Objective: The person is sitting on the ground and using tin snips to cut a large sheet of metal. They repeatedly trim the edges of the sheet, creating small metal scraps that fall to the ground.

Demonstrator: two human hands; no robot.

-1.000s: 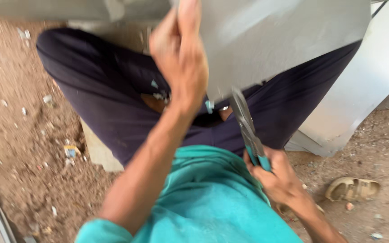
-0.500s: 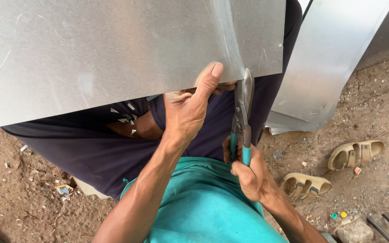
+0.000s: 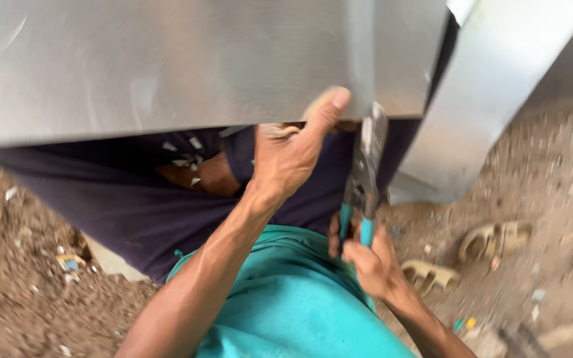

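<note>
A large grey metal sheet [image 3: 167, 66] fills the top of the head view and rests across my lap. My left hand [image 3: 293, 149] grips its near edge, thumb up on the sheet's face, fingers under it. My right hand [image 3: 366, 262] is closed around the teal handles of tin snips [image 3: 365, 169]. The snips' blades point up at the sheet's lower edge, just right of my left thumb. I am seated in dark trousers and a teal shirt.
A second bent metal sheet [image 3: 492, 99] leans at the right. A pair of tan sandals [image 3: 492, 242] lies on the dirt ground at the right. Small scraps and litter [image 3: 67, 264] are scattered on the soil at the left.
The view has steadied on the sheet's lower edge. My left hand has kept its grip on the edge, and the snips have come up close beside my thumb.
</note>
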